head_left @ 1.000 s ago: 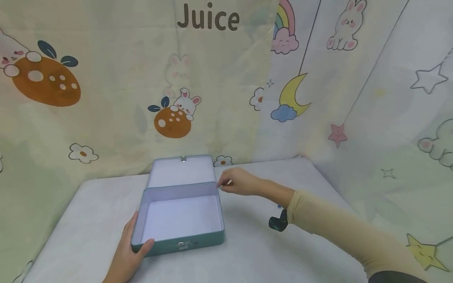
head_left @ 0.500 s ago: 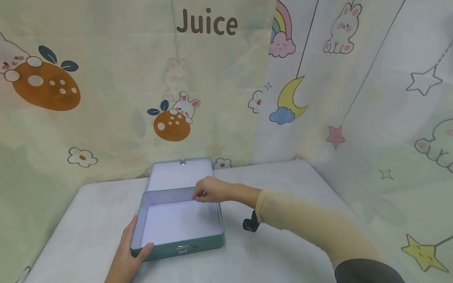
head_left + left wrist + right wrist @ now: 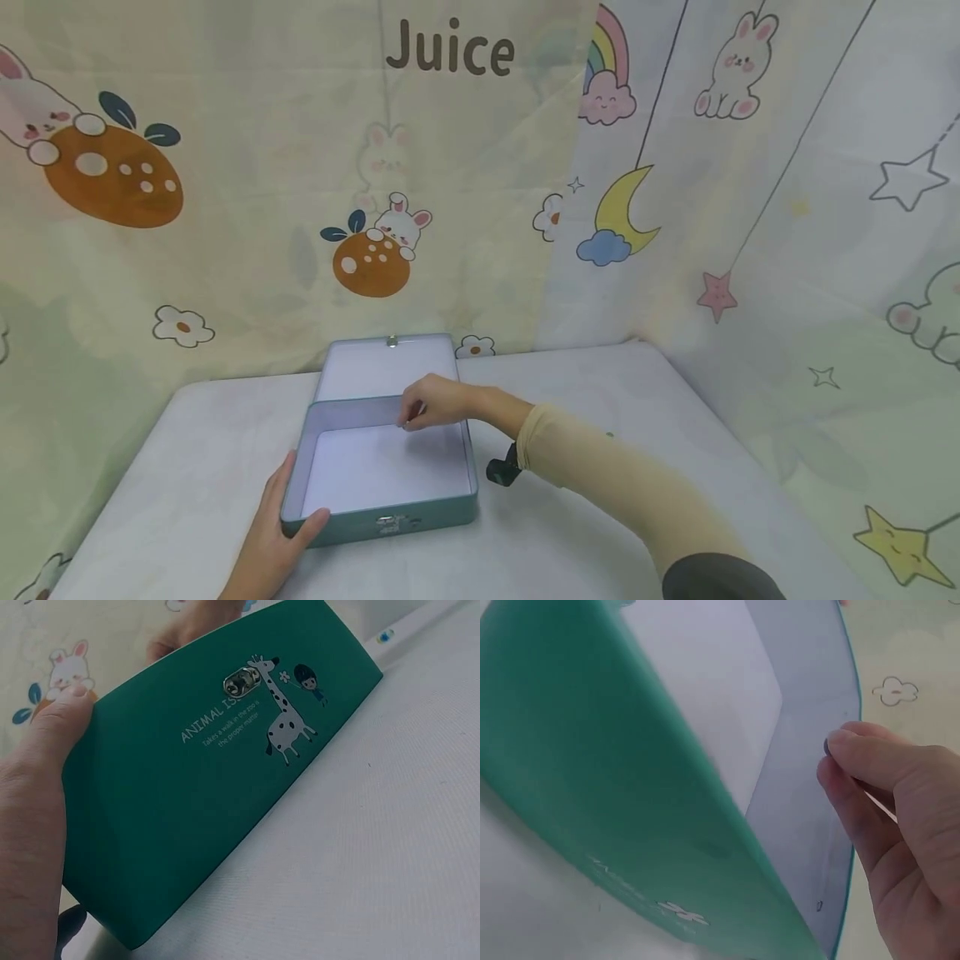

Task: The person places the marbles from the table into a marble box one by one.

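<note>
Presently, right hand (image 3: 438,400) pinching small dark object (image 3: 827,746) over open box (image 3: 431,517), near back wall (image 3: 345,411), left hand (image 3: 268,537) gripping front-left corner (image 3: 289,527), table (image 3: 570,383) extending right.

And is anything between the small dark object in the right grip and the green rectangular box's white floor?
Nothing visible: the white-lined lid is open behind, and the right grip holds the object over the box.

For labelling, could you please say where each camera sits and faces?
Head: on the head, looks forward and down at the box; left hand, right hand show.
Left wrist: on that wrist, looks at the box's front; both hands show.
Right wrist: likewise, looks into the box; right hand shows.
Wrist views share the green outside.
</note>
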